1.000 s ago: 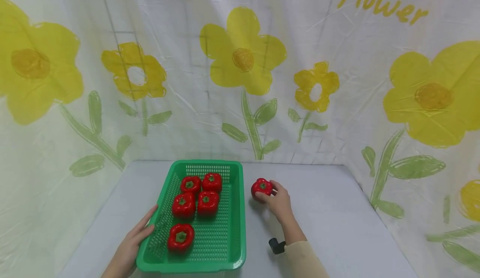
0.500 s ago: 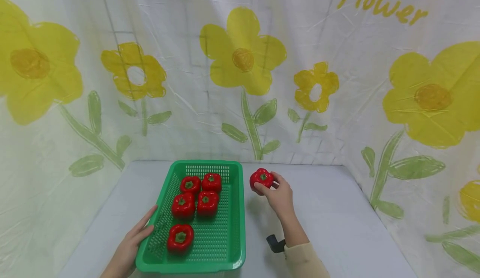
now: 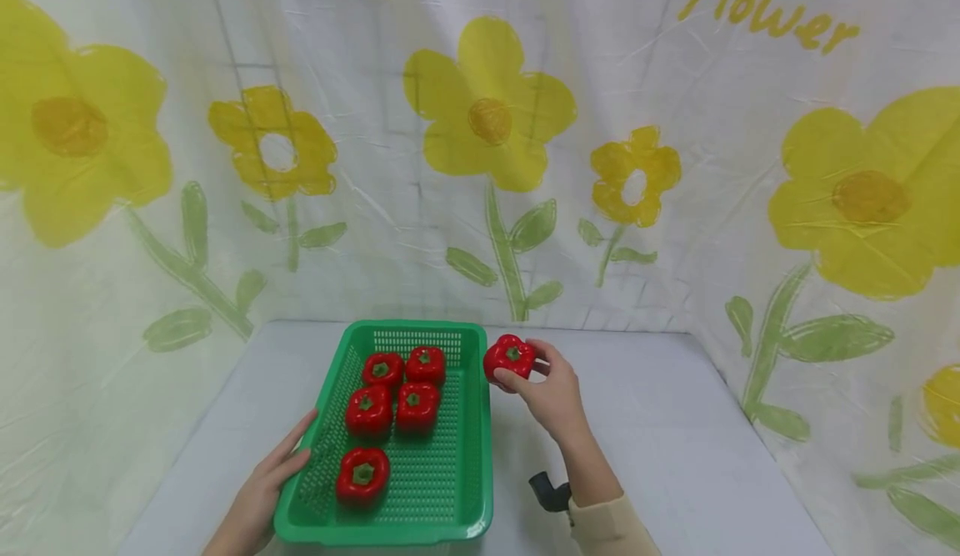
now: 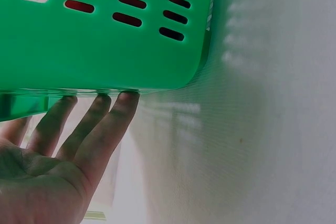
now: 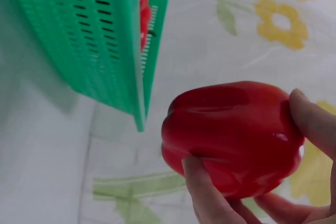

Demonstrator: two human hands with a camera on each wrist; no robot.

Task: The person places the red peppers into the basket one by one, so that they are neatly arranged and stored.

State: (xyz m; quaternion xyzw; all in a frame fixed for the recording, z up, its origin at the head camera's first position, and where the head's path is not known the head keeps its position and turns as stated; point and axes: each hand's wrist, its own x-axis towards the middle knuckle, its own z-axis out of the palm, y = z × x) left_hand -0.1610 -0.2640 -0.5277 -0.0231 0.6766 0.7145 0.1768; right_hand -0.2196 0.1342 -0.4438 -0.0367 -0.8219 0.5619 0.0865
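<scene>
A red bell pepper (image 3: pixel 508 359) is gripped by my right hand (image 3: pixel 553 389), raised off the table just right of the basket's far right rim. In the right wrist view, thumb and fingers lie around the bell pepper (image 5: pixel 231 135). The green plastic basket (image 3: pixel 474 456) holds several red bell peppers, four grouped toward the far left and one bell pepper (image 3: pixel 362 478) near the front left. My left hand (image 3: pixel 258 493) touches the basket's left side. Straight fingertips rest against the basket wall (image 4: pixel 94 51) in the left wrist view.
The basket stands on a pale table (image 3: pixel 675 439). A small black object (image 3: pixel 550 492) sits beside the right wrist. A white curtain (image 3: pixel 375 231) with yellow flowers hangs behind the table and on both sides.
My right hand has lifted the bell pepper off the table and carried it left toward the basket's right rim. The left hand stays at the basket's side.
</scene>
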